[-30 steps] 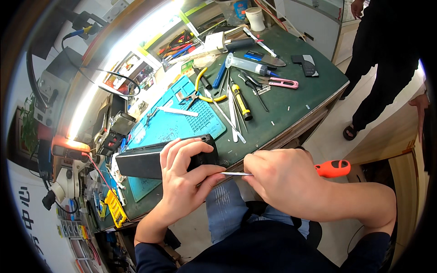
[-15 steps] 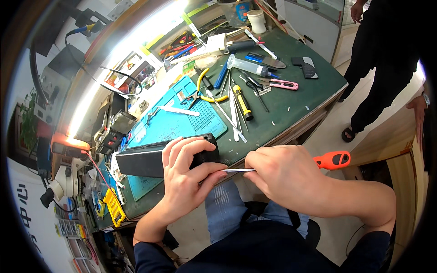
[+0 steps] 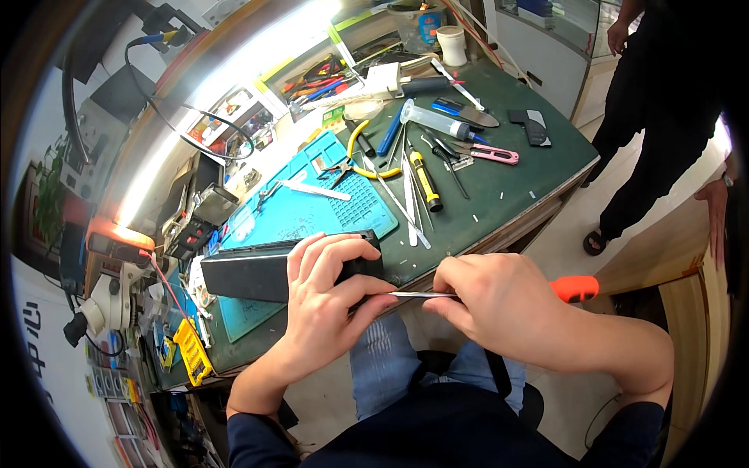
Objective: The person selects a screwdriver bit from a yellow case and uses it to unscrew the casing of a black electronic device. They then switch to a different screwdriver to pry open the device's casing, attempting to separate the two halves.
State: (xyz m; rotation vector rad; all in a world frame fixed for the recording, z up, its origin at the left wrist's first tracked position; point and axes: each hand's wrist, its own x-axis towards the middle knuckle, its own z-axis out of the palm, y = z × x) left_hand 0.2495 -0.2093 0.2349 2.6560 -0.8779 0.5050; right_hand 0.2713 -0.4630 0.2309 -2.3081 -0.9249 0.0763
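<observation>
Since a moment ago your right hand [image 3: 499,308] has drawn slightly back toward you, so the orange-handled screwdriver [image 3: 573,288] shows more of its handle past your wrist, while the long black rectangular device [image 3: 257,273] has stayed where it was. That device lies along the near edge of the green-topped bench [image 3: 507,195], partly over the blue silicone work mat [image 3: 312,210]. Your left hand [image 3: 328,308] is wrapped over its right end, fingers curled down on top and thumb underneath, clamped on the casing. Your right hand's fingers are pinched together around the screwdriver's thin metal shaft, whose tip meets the device's right end just beside your left thumb. Farther out on the bench, past the mat's far right corner, lie a yellow-and-black screwdriver [image 3: 426,181], yellow-handled pliers [image 3: 360,156] and pink-handled cutters [image 3: 493,153]. At the bench's left end stands a white microscope [image 3: 105,300]. A person in dark clothes [image 3: 663,117] stands beyond the right corner.
</observation>
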